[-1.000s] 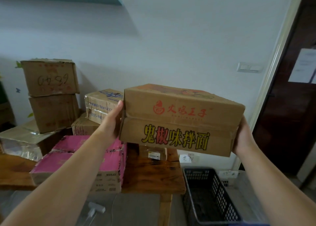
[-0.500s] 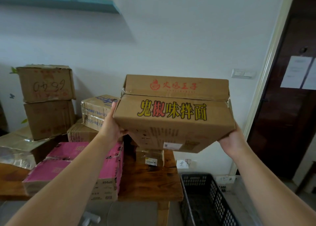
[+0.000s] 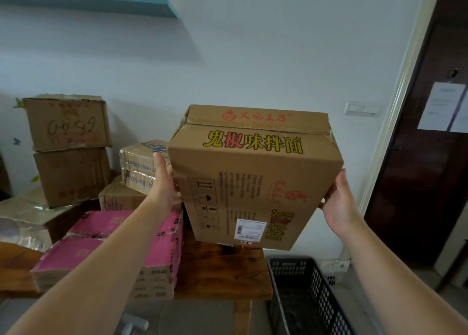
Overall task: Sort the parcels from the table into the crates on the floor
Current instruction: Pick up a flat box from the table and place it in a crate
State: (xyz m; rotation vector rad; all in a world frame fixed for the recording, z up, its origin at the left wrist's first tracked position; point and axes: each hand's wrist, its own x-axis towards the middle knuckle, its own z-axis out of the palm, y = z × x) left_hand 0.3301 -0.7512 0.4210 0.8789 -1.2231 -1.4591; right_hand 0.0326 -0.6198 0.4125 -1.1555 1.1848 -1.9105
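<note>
I hold a brown cardboard box (image 3: pixel 253 182) with yellow and red printed characters and a white shipping label in the air, above the right end of the wooden table (image 3: pixel 222 271). My left hand (image 3: pixel 163 185) grips its left side, thumb up along the edge. My right hand (image 3: pixel 339 205) grips its right side; the fingers are hidden behind the box. The box is tipped so that its underside with the label faces me. A black plastic crate (image 3: pixel 304 296) stands on the floor just right of the table, below the box.
On the table lie pink wrapped parcels (image 3: pixel 106 246), a taped carton (image 3: pixel 139 164), a small brown box (image 3: pixel 119 195) and two stacked brown boxes (image 3: pixel 68 124) at the left. A blue shelf (image 3: pixel 101 1) hangs on the wall. A dark door (image 3: pixel 430 157) is at the right.
The box has tipped further back, so its underside with the label now faces me. Both hands have kept hold of its sides.
</note>
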